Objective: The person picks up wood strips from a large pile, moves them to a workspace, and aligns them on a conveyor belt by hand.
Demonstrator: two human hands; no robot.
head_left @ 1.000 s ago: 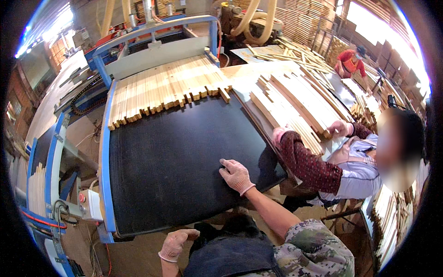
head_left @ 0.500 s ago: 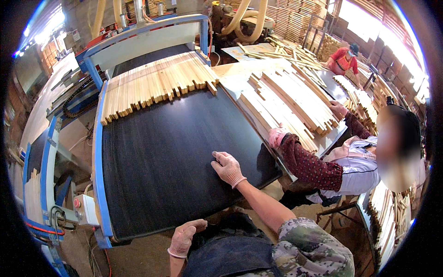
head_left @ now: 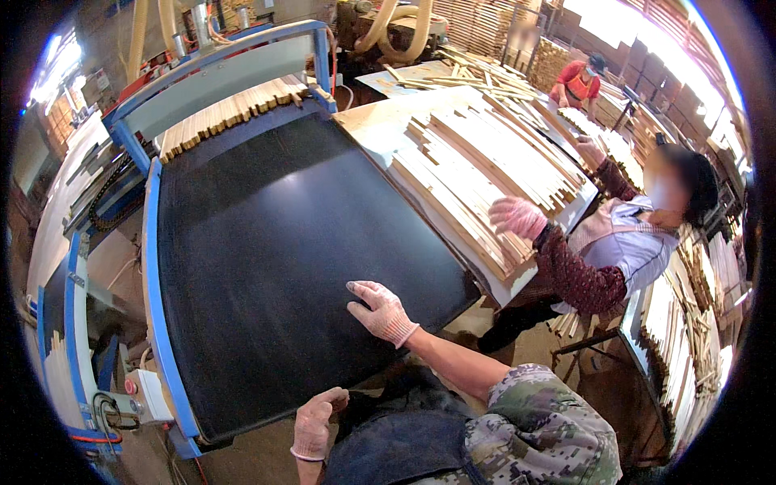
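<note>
My right hand [head_left: 380, 311], in a pale knit glove with a darkened fingertip, hovers over or rests lightly on the black conveyor belt [head_left: 283, 267]. Its fingers are apart and hold nothing. Off the belt's front edge, close to my body, is my gloved left hand [head_left: 318, 424], loosely bent, with nothing seen in it. At the belt's far end, a row of light wooden strips [head_left: 234, 111] lies side by side, partly under the blue-framed machine [head_left: 218, 77].
Right of the belt, a table [head_left: 376, 117] bears stacked wooden strips [head_left: 461, 190]; a co-worker's gloved hand [head_left: 517, 217] is over them. Another person in red [head_left: 578, 85] works farther back. A control box with a red button [head_left: 149, 396] stands at the belt's left front corner.
The row of strips has travelled away from me into the machine, baring more belt. The co-worker's near hand has lifted and moved inward over the stack. My hands have shifted only slightly.
</note>
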